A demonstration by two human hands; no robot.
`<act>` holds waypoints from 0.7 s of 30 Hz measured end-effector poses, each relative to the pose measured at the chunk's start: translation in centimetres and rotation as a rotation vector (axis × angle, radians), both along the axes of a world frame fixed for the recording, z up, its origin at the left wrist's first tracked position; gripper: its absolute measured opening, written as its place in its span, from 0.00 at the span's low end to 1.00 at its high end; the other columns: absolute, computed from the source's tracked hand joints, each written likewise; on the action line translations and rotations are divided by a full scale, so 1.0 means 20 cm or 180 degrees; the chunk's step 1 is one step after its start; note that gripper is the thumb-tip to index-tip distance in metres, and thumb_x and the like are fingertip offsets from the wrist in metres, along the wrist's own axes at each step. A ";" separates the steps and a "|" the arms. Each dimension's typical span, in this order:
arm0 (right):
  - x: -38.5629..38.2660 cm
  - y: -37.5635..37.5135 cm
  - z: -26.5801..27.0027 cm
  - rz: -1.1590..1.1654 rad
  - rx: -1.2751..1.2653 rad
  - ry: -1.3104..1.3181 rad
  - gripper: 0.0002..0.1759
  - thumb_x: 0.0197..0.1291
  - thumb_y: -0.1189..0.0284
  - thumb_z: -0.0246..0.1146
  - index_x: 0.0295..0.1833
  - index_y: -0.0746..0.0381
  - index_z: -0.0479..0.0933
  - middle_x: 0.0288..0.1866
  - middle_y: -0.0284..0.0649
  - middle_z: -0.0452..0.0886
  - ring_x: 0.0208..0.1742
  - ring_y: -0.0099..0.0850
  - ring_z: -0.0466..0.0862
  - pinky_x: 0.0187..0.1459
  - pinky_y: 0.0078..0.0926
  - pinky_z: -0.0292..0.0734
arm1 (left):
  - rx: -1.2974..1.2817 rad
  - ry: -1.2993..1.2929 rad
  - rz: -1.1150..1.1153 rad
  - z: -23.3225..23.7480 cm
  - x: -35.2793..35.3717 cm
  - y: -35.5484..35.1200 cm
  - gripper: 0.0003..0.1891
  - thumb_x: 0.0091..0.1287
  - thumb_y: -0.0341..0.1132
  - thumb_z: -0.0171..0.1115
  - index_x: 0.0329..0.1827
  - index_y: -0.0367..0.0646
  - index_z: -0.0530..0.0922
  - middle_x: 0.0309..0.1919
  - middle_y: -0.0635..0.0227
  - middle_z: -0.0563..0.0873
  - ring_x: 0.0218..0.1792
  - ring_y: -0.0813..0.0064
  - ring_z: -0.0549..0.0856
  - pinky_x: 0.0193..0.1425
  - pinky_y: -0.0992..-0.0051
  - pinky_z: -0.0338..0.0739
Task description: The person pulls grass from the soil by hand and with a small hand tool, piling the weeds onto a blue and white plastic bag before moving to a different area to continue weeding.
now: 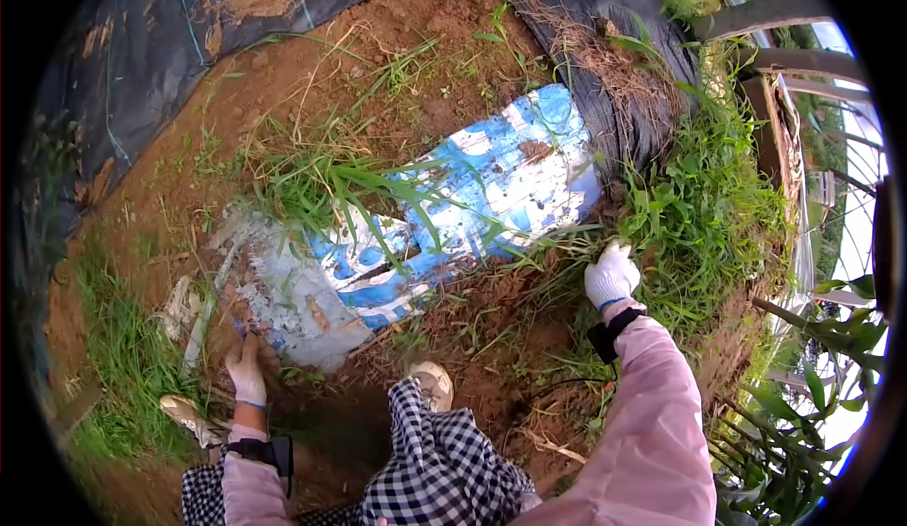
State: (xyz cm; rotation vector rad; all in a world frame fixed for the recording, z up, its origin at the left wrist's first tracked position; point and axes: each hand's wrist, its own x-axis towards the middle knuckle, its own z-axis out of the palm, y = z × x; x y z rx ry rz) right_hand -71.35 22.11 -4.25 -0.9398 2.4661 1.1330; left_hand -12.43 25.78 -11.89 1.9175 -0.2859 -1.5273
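My left hand [248,372], in a white work glove, is low at the near left edge of a grey worn plastic sheet [316,323]. Its fingers are drawn together by a small bluish scrap; what they pinch is not clear. My right hand [612,276], also gloved, is curled closed against the green weeds [694,214] on the right, and its fingertips are hidden. Between the hands lies a dirty blue and white printed plastic sack [510,177], flat on the soil and torn toward its left part. Long grass blades [345,186] lie across its upper left edge.
Black ground cover [142,63] spans the upper left, and more black sheeting [614,73] lies beyond the sack. Curved frame bars [775,16] and leafy plants [803,384] stand at the right. My shoe [433,384] and checked cloth [439,474] are close below.
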 end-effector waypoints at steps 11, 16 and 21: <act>-0.35 0.15 -0.28 -0.0672 -0.1168 -0.0932 0.21 0.64 0.62 0.52 0.42 0.70 0.82 0.38 0.58 0.85 0.46 0.51 0.85 0.47 0.42 0.80 | -0.0059 0.0078 -0.0094 0.02 0.01 0.00 0.17 0.72 0.42 0.60 0.25 0.49 0.67 0.15 0.76 0.69 0.14 0.82 0.65 0.16 0.80 0.56; 0.65 0.16 0.14 0.0478 0.0997 -0.2194 0.25 0.65 0.54 0.54 0.60 0.57 0.74 0.53 0.48 0.82 0.56 0.44 0.82 0.58 0.38 0.74 | -0.0093 -0.0024 -0.0101 0.00 0.01 0.01 0.18 0.71 0.44 0.62 0.24 0.48 0.69 0.15 0.75 0.70 0.13 0.82 0.65 0.17 0.79 0.56; 0.45 0.23 0.04 0.1132 0.2206 -0.0742 0.30 0.64 0.60 0.58 0.73 0.44 0.66 0.83 0.37 0.47 0.77 0.40 0.61 0.75 0.40 0.44 | -0.0172 -0.0079 -0.0036 0.02 0.00 0.01 0.17 0.71 0.44 0.61 0.25 0.48 0.69 0.16 0.75 0.69 0.14 0.83 0.65 0.17 0.79 0.56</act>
